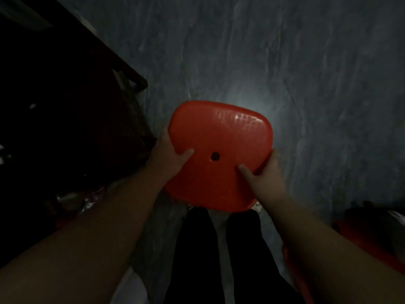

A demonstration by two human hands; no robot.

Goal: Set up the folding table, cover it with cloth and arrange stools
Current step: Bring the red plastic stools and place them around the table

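Fingers [273, 153] of left hand [168, 154] and right hand [263, 174] are clamped on the red stool [219, 137] edges; stools seem underway, table and cloth can't be made out tbh.

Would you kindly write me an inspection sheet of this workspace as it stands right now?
Surface: grey marbled floor, dimly lit, with a brighter patch beyond the stool.
Job's things: red stool, seat facing up, small hole at its middle, legs hidden beneath; table and cloth not identifiable.
Clutter: shiny crumpled wrapping at lower left; another red plastic item at lower right.
Grips: left hand holds the seat's left edge, thumb on top; right hand holds the right edge, thumb on top.
Cables: nothing seen.
Surroundings: dark furniture at left; the person's dark trouser legs below.
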